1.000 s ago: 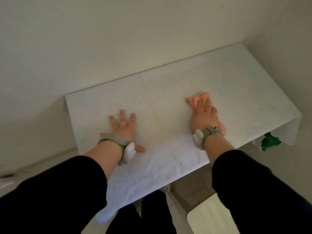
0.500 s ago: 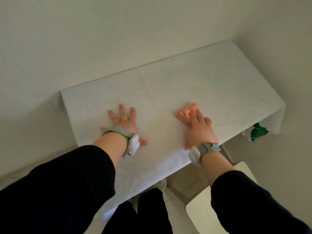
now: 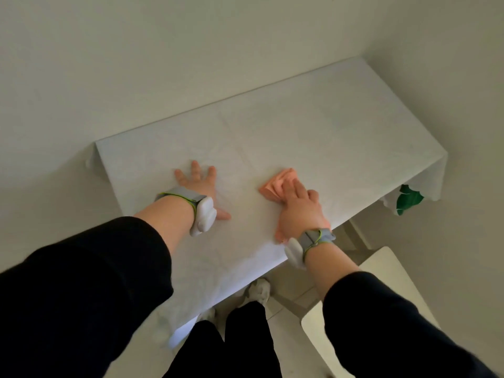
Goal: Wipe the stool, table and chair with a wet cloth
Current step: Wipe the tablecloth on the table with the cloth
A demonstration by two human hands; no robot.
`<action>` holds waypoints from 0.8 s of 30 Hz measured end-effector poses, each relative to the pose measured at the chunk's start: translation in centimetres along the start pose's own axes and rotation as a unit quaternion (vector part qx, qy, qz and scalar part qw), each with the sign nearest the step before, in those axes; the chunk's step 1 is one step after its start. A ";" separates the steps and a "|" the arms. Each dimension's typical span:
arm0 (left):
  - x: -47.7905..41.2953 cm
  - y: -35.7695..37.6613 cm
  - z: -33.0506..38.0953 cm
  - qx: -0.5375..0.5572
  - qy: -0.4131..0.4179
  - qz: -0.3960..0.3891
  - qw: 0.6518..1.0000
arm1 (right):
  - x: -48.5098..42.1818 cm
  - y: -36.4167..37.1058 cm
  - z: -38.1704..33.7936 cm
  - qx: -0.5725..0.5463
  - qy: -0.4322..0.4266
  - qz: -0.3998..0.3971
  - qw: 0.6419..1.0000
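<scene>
A table [image 3: 313,126] covered with a pale cloth stands against the wall. A crumpled pink cloth [image 3: 275,184] lies on its top near the front edge. My right hand [image 3: 300,208] presses flat on the pink cloth, fingers over it. My left hand [image 3: 199,184] rests flat on the table top to the left, fingers spread, holding nothing. A white seat [image 3: 381,285], a chair or a stool, shows at the lower right, partly hidden by my right sleeve.
Walls close in behind the table and on the right. A green leaf shape [image 3: 407,199] shows on the table cover's hanging right corner. My legs and white shoes [image 3: 256,290] stand on the tiled floor under the table's front edge.
My right hand has slid the pink cloth leftwards and towards the front edge of the table. My left hand has stayed planted. The view has shifted, showing more of the white seat.
</scene>
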State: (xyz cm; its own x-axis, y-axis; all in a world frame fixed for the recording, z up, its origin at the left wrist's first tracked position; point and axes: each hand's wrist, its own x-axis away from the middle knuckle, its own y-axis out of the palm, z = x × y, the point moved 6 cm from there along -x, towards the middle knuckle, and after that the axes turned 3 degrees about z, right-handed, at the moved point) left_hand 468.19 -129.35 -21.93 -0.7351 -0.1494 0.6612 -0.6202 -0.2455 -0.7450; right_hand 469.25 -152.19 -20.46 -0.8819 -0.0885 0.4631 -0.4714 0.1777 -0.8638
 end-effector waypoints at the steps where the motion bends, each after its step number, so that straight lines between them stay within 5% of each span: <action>1: 0.2 -0.5 -0.1 -0.002 0.018 0.005 1.000 | -0.1 -0.3 0.0 0.014 0.003 0.009 1.000; 11: 4.7 1.7 -7.7 -0.040 0.003 0.025 0.999 | 1.9 0.5 -3.1 0.028 0.022 0.019 0.999; 17: 4.4 1.0 -7.7 -0.036 0.000 0.008 0.999 | 9.8 8.7 -14.0 0.044 -0.279 0.006 0.959; 19: 4.6 1.1 -7.7 -0.033 -0.002 -0.002 0.999 | 10.3 9.9 -14.0 0.037 -0.316 -0.020 0.948; 21: 4.8 1.1 -7.6 -0.031 0.001 0.003 1.000 | 8.6 8.8 -11.8 0.073 -0.281 -0.036 0.956; 24: 5.0 0.7 -7.6 -0.033 0.007 0.019 0.999 | 5.0 5.4 -6.8 0.038 -0.084 -0.049 0.995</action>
State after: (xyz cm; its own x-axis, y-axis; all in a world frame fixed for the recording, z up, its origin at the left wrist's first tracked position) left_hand 462.03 -123.01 -19.82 -0.7617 -0.1429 0.6320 -0.6087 -0.1767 -0.7735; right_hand 462.32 -145.05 -21.46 -0.8172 -0.2661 0.5112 -0.5485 0.0869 -0.8316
